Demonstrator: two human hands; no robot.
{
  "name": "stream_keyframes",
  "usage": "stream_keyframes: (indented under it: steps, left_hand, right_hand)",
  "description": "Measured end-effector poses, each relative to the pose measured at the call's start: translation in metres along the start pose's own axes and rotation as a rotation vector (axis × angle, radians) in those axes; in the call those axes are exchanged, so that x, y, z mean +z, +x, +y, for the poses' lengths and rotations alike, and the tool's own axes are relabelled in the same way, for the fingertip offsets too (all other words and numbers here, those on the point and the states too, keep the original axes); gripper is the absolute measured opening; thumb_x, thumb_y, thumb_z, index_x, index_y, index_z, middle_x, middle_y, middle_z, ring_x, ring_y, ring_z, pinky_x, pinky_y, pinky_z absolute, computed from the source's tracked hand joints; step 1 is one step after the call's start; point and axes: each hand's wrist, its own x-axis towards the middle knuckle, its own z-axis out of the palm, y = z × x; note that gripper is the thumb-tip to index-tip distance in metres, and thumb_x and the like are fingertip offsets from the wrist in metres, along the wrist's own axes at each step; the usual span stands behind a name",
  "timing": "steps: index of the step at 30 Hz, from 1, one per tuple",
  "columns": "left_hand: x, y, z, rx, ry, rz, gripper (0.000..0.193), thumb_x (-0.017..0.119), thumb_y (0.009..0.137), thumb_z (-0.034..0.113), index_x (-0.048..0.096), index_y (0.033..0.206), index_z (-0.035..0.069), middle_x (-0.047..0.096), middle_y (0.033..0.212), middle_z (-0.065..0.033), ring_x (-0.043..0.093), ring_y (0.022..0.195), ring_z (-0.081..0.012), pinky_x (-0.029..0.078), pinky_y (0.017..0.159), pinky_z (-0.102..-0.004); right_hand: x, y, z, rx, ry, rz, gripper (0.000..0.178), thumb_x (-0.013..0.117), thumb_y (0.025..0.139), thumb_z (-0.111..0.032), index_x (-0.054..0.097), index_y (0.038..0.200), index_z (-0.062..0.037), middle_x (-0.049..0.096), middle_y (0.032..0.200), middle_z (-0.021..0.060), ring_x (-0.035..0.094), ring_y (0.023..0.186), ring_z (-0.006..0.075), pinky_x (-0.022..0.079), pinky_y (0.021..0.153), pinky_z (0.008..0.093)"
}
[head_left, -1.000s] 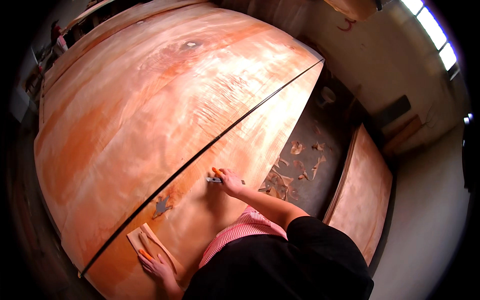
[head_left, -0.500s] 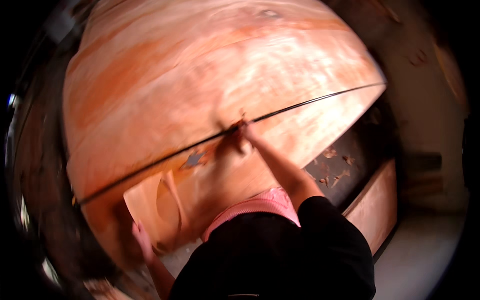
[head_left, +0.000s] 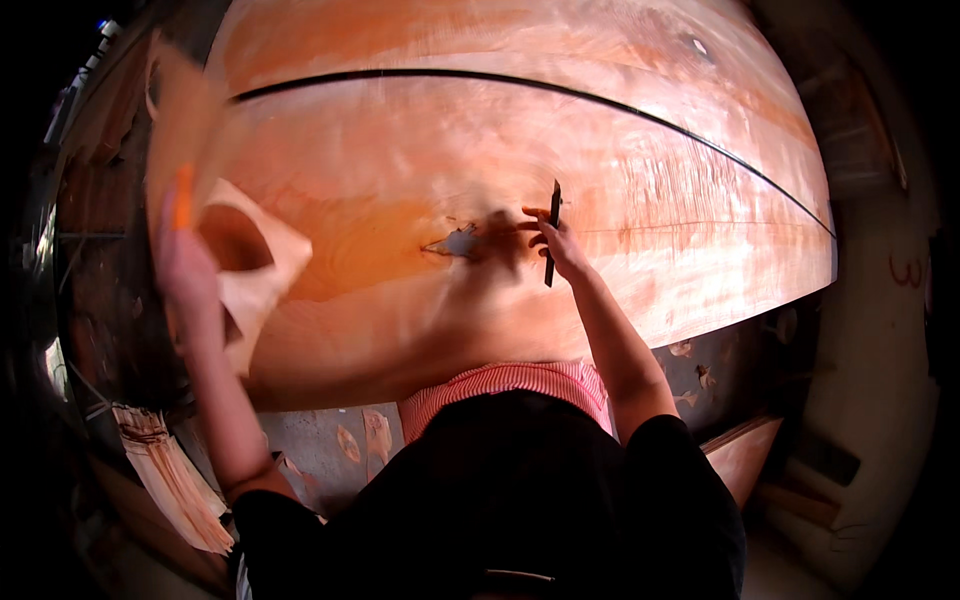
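Observation:
In my right hand (head_left: 558, 240) is a slim black cutter knife (head_left: 554, 215) with its pointed tip up, held just above a broad sheet of wood veneer (head_left: 600, 270). Some of that hand's fingers stretch past the knife. To the left of it a small ragged hole (head_left: 458, 242) shows grey in the sheet. Over at the left, my left hand (head_left: 190, 270) grips a bent, pale veneer piece (head_left: 270, 230) with a large rounded opening. Motion blurs this hand and the piece's upper part. An orange streak beside the fingers is too smeared to name.
A long black strip (head_left: 480, 75) curves across the veneer sheet. Ragged veneer scraps (head_left: 170, 475) lie at the lower left. Loose shavings (head_left: 705, 377) lie on the dark floor at right, near a board edge (head_left: 745, 450).
My left hand has swung up and leftward with the veneer piece. My right hand has moved away from the black strip, which sits farther off in view. The view itself has shifted.

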Motion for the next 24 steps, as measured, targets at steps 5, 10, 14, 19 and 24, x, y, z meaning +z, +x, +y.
stream_keyframes:
  steps: [5,10,14,19,24]
  left_hand:
    - [0.108,-0.024,0.046,0.225,-0.060,-0.041,0.031,0.047,0.075,-0.002,0.052,0.106,-0.001,0.051,0.115,-0.0126,0.049,0.104,-0.0290,0.039,0.087,-0.0390]
    - [0.196,-0.088,0.104,0.218,-0.360,-0.216,0.029,0.045,0.078,0.005,0.052,0.105,-0.001,0.050,0.115,-0.0135,0.049,0.104,-0.0296,0.038,0.088,-0.0422]
    - [0.225,-0.143,0.141,0.227,-0.476,-0.330,0.024,0.044,0.077,0.007,0.054,0.098,-0.001,0.044,0.123,-0.0134,0.043,0.112,-0.0288,0.032,0.095,-0.0418]
    - [0.230,-0.177,0.166,0.225,-0.454,-0.378,0.028,0.043,0.077,0.008,0.053,0.102,0.000,0.043,0.124,-0.0137,0.040,0.116,-0.0286,0.029,0.097,-0.0421]
    - [0.226,-0.180,0.176,0.225,-0.421,-0.418,0.036,0.042,0.078,0.009,0.050,0.113,0.003,0.039,0.127,-0.0136,0.036,0.119,-0.0277,0.027,0.099,-0.0414]
  right_hand:
    - [-0.006,-0.032,0.031,0.102,0.058,0.037,0.028,0.040,0.090,-0.022,0.051,0.113,-0.0097,0.061,0.089,0.0035,0.047,0.056,0.0045,0.032,0.045,0.0155]
    - [-0.016,-0.059,0.043,0.126,0.099,0.074,0.029,0.039,0.091,-0.020,0.050,0.114,-0.0073,0.060,0.091,0.0059,0.045,0.056,0.0040,0.031,0.044,0.0144]
    - [-0.010,-0.074,0.044,0.099,0.101,0.076,0.029,0.037,0.091,-0.018,0.049,0.114,-0.0054,0.060,0.088,0.0052,0.045,0.056,0.0042,0.032,0.045,0.0151]
    - [0.008,-0.077,0.037,0.001,-0.054,0.018,0.029,0.036,0.092,-0.019,0.049,0.113,-0.0047,0.060,0.086,0.0052,0.044,0.055,0.0039,0.032,0.045,0.0151]
    - [0.038,-0.054,0.036,-0.153,-0.131,-0.047,0.028,0.037,0.092,-0.018,0.048,0.111,-0.0026,0.060,0.080,0.0051,0.046,0.055,0.0064,0.039,0.050,0.0195]
